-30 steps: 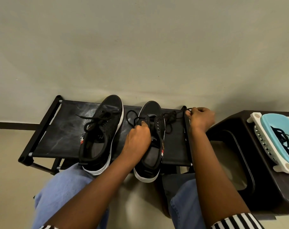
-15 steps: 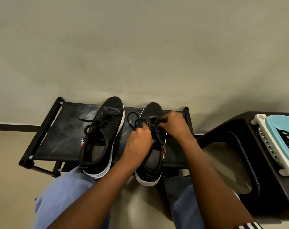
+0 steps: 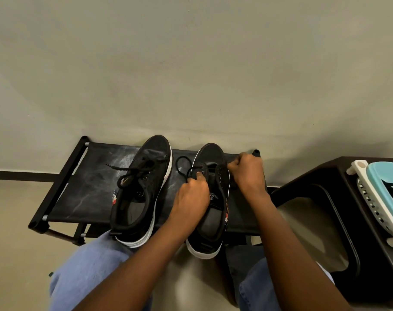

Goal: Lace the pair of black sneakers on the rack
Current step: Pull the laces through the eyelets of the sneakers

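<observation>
Left hand [image 3: 192,196] pinched the lace [image 3: 182,163] at the right sneaker's [image 3: 210,198] eyelets, right hand [image 3: 247,170] clenched by its other side, grip unclear, both sneakers sat on the rack [image 3: 85,182], left sneaker [image 3: 141,189] already laced

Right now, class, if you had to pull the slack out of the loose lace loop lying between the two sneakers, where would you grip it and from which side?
Probably pinch the lace loop at its far curve, coming from above. It arches up clear of the rack in the gap between the left sneaker and the right sneaker, away from the left hand nearer its base.
</observation>
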